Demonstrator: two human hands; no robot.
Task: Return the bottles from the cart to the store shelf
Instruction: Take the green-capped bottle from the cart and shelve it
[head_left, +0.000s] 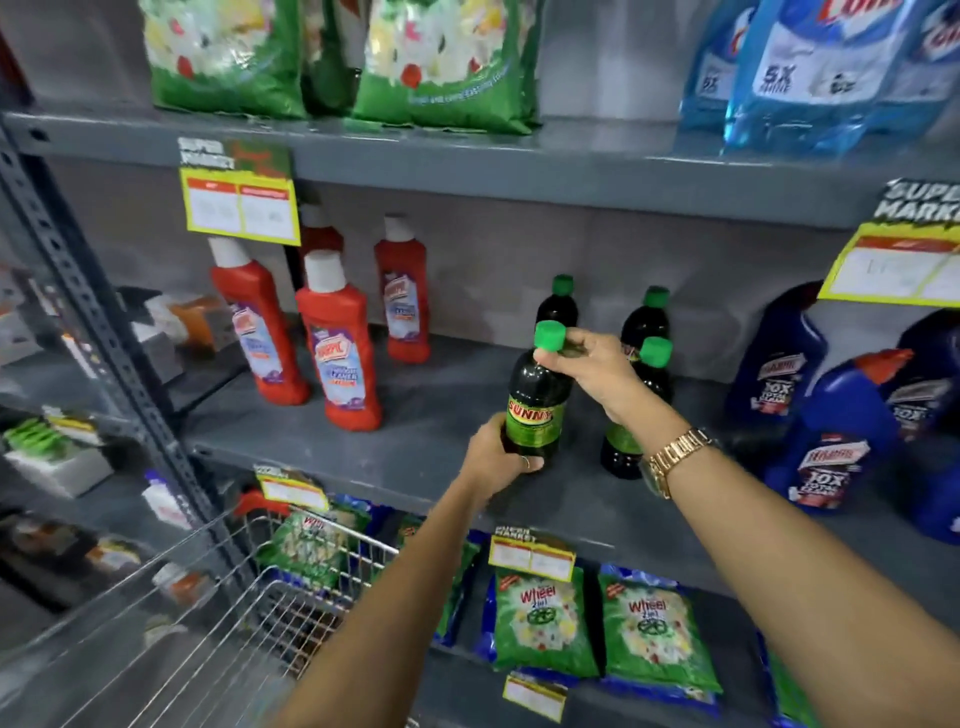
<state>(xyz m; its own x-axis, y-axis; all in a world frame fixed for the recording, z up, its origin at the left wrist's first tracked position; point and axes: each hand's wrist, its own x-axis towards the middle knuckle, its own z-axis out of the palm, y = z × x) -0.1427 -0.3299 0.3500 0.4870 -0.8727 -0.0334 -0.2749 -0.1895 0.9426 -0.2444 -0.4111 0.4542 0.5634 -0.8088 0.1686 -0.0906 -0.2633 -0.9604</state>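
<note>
A dark bottle with a green cap and a green "Sunny" label stands at the front of the grey middle shelf. My left hand wraps its base. My right hand pinches its neck just under the cap. Three more dark green-capped bottles stand behind and to the right on the same shelf, one partly hidden by my right wrist. The wire cart is at the lower left; no bottle shows inside it.
Red cleaner bottles stand left on the same shelf, blue bottles on the right. Green detergent bags fill the shelf below, blue refill pouches the one above. Yellow price tags hang from the shelf edges.
</note>
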